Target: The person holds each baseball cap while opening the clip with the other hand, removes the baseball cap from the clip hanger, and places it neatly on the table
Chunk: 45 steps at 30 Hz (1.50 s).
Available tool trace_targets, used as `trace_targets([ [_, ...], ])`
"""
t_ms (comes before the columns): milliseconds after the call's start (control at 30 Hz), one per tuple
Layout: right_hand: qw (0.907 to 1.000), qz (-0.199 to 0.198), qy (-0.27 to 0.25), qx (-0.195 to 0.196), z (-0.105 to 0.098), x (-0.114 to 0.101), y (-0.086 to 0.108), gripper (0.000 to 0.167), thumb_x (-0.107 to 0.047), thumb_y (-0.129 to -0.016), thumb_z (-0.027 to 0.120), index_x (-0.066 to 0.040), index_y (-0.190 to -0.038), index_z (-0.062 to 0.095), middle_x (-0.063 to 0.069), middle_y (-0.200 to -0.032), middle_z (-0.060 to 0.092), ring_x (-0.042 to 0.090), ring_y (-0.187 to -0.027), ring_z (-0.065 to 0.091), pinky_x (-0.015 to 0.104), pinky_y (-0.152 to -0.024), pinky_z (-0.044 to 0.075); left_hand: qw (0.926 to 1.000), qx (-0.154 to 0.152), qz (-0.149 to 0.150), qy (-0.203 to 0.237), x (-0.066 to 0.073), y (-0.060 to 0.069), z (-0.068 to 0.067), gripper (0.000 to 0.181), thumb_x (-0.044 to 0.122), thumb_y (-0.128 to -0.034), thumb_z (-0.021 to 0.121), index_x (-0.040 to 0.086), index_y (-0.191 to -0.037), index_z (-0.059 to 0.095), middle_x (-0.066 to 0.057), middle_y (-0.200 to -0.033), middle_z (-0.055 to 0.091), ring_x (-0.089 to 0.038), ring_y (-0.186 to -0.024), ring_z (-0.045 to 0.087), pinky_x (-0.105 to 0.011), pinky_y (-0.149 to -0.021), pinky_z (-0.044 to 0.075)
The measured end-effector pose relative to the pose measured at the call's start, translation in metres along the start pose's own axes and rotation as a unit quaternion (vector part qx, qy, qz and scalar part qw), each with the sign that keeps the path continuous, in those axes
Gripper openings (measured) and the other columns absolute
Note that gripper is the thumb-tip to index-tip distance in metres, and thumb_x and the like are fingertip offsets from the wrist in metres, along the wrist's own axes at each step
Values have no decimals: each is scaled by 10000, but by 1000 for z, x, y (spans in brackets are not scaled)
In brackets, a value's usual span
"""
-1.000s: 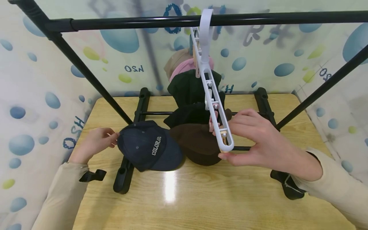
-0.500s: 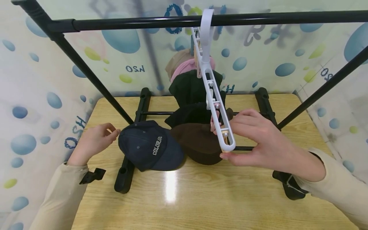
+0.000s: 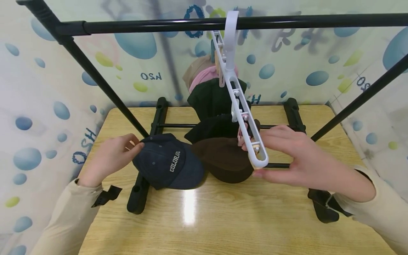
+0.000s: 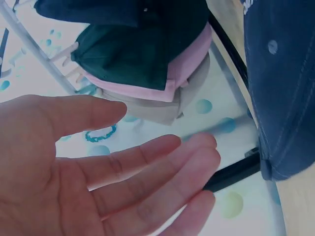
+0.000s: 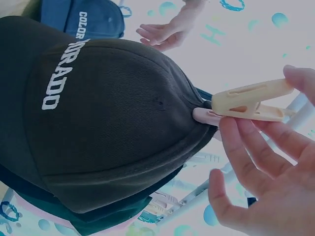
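Observation:
My right hand (image 3: 296,156) pinches a cream clothespin (image 5: 251,96) at the near end of the white hanger (image 3: 237,102), thumb on one handle and fingers under the other. Beside it a pink clip (image 5: 204,116) bites the back edge of a dark brown cap (image 3: 223,159) lettered in white. My left hand (image 3: 111,156) hovers at the back edge of a navy cap (image 3: 159,161) lying at the left; its fingers (image 4: 147,182) are loosely spread and hold nothing. In the left wrist view a gap separates hand and cap.
Behind the brown cap hang a black cap (image 3: 210,127), a dark green cap (image 3: 207,97), a pink cap (image 3: 204,75) and a beige cap (image 3: 192,69). A black rack bar (image 3: 153,26) carries the hanger; its feet stand on the wooden table (image 3: 223,219).
My left hand has shifted right and slightly up, nearer the navy cap. The hanger's near end, the brown cap and my right hand have swung a little right.

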State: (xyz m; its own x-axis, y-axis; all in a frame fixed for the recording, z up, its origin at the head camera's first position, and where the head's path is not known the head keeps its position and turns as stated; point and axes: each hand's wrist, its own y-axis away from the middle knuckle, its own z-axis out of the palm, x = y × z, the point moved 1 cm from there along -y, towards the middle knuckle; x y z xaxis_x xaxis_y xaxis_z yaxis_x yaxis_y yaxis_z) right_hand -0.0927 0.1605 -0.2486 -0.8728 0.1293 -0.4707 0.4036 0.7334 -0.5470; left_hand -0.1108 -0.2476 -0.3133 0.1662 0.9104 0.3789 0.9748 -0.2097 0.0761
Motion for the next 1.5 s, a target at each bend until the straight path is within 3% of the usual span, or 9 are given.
trace_targets([
  [300,9987,368,-182,-300,-8,-2,3,482,-149,-805,797,-61,-1244,620,55,-1211,637,188,-1108,554,249,-897,380,9965,262,757,-244,30,-6,2,180,201,-943,622,25,-915,646,-40,-761,677,-125,-568,585,-337,-529,469],
  [633,9960,478,-555,-505,-13,1,5,547,5,-754,787,-46,-1264,596,87,-1242,613,235,-1146,550,238,-946,407,9891,275,1414,-318,63,-8,4,148,188,-913,666,41,-924,650,15,-726,658,-107,-597,602,-333,-563,494],
  [800,9935,671,-649,-646,-17,5,10,581,22,-729,804,-52,-1265,592,76,-1245,602,217,-1119,556,238,-927,413,9875,286,1538,-176,65,-9,7,111,151,-900,676,42,-907,654,1,-723,661,-103,-603,612,-322,-568,505],
  [1033,9903,1123,-310,-755,-26,12,23,633,-10,-670,861,-120,-1242,612,-1,-1204,613,126,-1042,566,226,-862,427,9891,213,1457,-89,62,-8,8,117,164,-905,672,48,-908,658,1,-735,669,-100,-605,615,-317,-557,499],
  [1200,9922,1069,-56,-633,-30,19,27,663,44,-635,858,-155,-1223,625,-32,-1208,614,109,-1060,555,198,-878,410,9896,208,1423,-3,61,-8,8,110,152,-905,670,43,-911,659,-13,-740,677,-109,-609,625,-322,-562,505],
  [1333,9932,1072,-58,-461,-30,25,24,639,102,-667,811,-140,-1229,623,-31,-1192,625,107,-1041,553,195,-874,401,9886,196,1491,-24,62,-8,10,100,158,-903,673,59,-909,661,7,-746,675,-100,-628,626,-323,-580,507],
  [1500,9892,1421,-222,-282,-24,29,14,576,86,-742,774,-130,-1253,616,-34,-1183,632,133,-1051,547,222,-877,417,9862,143,1651,-34,65,-9,14,87,154,-896,678,71,-889,652,22,-740,670,-95,-644,627,-322,-603,512],
])
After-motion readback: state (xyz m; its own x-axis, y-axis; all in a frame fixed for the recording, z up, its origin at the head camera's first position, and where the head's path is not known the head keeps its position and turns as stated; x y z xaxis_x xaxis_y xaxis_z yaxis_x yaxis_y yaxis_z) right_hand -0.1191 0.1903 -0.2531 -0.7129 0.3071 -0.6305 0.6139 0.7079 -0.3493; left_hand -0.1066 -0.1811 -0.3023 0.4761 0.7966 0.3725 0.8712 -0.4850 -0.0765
